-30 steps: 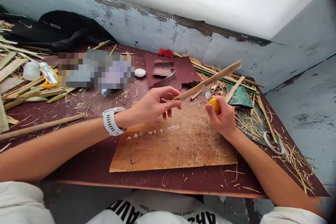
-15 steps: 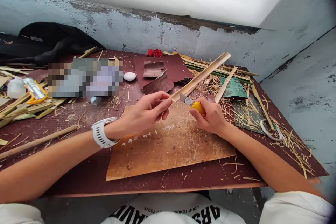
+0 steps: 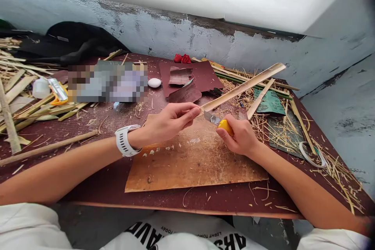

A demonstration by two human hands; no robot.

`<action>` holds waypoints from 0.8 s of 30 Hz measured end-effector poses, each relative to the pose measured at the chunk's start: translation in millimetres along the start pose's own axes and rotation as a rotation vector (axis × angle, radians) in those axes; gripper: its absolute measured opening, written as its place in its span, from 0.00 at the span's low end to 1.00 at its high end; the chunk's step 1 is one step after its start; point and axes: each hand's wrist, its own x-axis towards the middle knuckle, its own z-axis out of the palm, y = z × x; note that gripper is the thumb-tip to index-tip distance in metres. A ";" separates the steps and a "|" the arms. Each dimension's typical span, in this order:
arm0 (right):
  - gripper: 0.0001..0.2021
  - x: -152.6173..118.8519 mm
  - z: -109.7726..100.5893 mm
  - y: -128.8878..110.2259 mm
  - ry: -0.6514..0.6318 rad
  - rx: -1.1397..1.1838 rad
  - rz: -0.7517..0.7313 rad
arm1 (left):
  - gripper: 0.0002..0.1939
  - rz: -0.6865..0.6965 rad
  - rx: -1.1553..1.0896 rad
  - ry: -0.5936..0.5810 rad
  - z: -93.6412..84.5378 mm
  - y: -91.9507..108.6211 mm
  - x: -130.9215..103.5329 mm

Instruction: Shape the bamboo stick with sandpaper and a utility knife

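Note:
A split bamboo strip (image 3: 243, 90) with a hollow inner face slants up to the right, its near end pinched between the thumb and fingers of my left hand (image 3: 178, 120). My right hand (image 3: 238, 136) is wrapped round a yellow utility knife (image 3: 225, 126). The knife's metal blade points left, close to the strip's near end; I cannot tell whether it touches. Both hands are above a worn wooden board (image 3: 193, 164) with small pale flakes on it.
Bamboo shavings (image 3: 283, 136) and green sandpaper (image 3: 269, 102) lie at the right, beside a white tape ring (image 3: 312, 155). Bamboo strips (image 3: 35, 113) and another yellow cutter (image 3: 58, 91) are on the left. A white egg-shaped object (image 3: 154, 83) and red flowers (image 3: 182, 58) sit farther back.
The view has shifted, so the table's items appear farther right. The strip's far end has swung right and a little lower. Both hands keep their holds.

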 end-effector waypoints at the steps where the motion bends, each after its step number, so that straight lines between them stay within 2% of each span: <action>1: 0.18 0.1 -0.1 -0.1 -0.007 0.010 0.004 | 0.18 0.008 0.017 -0.009 -0.4 1.2 -0.8; 5: 0.17 -0.6 0.9 1.1 -0.032 0.069 0.013 | 0.19 0.055 0.153 -0.018 -1.7 3.9 -3.2; 10: 0.16 -2.6 3.7 0.5 -0.013 0.042 0.001 | 0.17 0.133 0.369 0.031 -0.7 4.9 -5.2; 15: 0.17 -0.3 1.4 -3.9 0.065 -0.073 -0.019 | 0.11 0.183 0.489 0.117 4.5 6.5 -9.2; 18: 0.19 3.6 -1.0 -2.7 0.122 -0.189 -0.044 | 0.14 0.097 0.378 0.130 6.5 7.6 -7.4; 22: 0.20 8.3 -1.3 1.7 0.200 -0.379 -0.046 | 0.16 -0.116 -0.065 -0.036 3.5 6.6 1.3; 24: 0.21 9.8 -0.2 3.2 0.213 -0.434 -0.038 | 0.17 -0.162 -0.158 -0.085 1.2 5.5 5.1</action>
